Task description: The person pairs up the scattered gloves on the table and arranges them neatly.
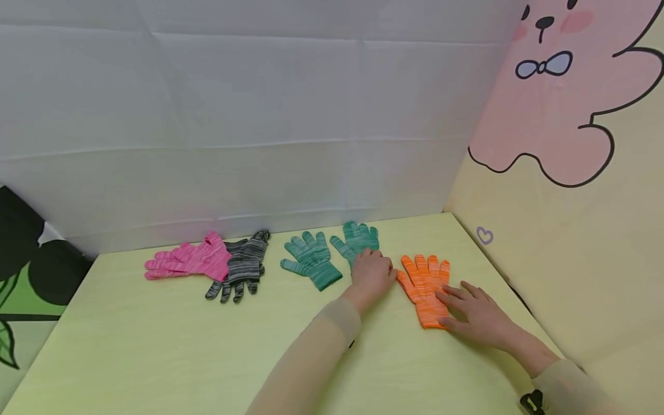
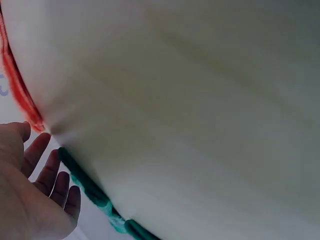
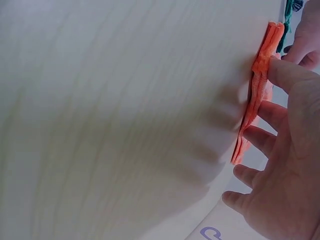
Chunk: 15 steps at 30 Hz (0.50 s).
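An orange striped knit glove (image 1: 426,291) lies flat on the table, fingers toward the back wall. My right hand (image 1: 479,317) rests over its right side with fingers spread; in the right wrist view the thumb and fingertips (image 3: 274,114) meet the glove's edge. Loosely extended, my left hand (image 1: 370,274) has its fingertips at the tip of the orange glove's thumb. It covers the cuff of one green knit glove (image 1: 360,237). Left of that lies another green glove (image 1: 313,259), fully visible and angled.
Farther left, a pink glove bundle (image 1: 192,259) overlaps grey-and-black striped gloves (image 1: 246,262) on the pale yellow-green table (image 1: 171,351). A white sheet (image 1: 249,115) stands along the back edge. On the right is a cream wall (image 1: 596,259) with a pink cartoon animal.
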Motion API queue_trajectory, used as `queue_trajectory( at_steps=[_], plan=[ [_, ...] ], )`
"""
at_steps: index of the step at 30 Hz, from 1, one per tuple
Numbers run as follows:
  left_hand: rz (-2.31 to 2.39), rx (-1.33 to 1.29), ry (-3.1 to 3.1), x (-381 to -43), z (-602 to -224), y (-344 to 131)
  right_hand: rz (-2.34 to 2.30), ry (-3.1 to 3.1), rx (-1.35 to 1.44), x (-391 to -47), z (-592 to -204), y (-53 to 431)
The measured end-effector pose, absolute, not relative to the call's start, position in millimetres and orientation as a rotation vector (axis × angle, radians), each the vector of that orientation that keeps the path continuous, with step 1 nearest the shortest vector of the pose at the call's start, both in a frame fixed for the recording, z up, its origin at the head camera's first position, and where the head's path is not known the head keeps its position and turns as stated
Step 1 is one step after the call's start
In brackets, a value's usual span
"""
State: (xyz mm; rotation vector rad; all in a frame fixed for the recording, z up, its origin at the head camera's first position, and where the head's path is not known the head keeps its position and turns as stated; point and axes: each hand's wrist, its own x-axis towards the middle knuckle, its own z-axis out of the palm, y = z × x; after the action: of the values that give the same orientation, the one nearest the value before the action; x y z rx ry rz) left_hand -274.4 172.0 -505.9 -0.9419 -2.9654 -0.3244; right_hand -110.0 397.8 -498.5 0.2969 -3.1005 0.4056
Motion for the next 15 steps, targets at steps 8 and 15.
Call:
queue_trajectory(
  at_steps=[8,15],
  plan=[
    [-0.279,-0.910,-2.947,-276.5,-508.7,176.6,0.388,-3.094,0.299,-111.0,-498.5,397.0],
    [-0.405,-0.950,-2.986,-276.5,-503.7,179.4,0.383,-3.103,0.287,-110.5,-498.3,398.5]
  ],
)
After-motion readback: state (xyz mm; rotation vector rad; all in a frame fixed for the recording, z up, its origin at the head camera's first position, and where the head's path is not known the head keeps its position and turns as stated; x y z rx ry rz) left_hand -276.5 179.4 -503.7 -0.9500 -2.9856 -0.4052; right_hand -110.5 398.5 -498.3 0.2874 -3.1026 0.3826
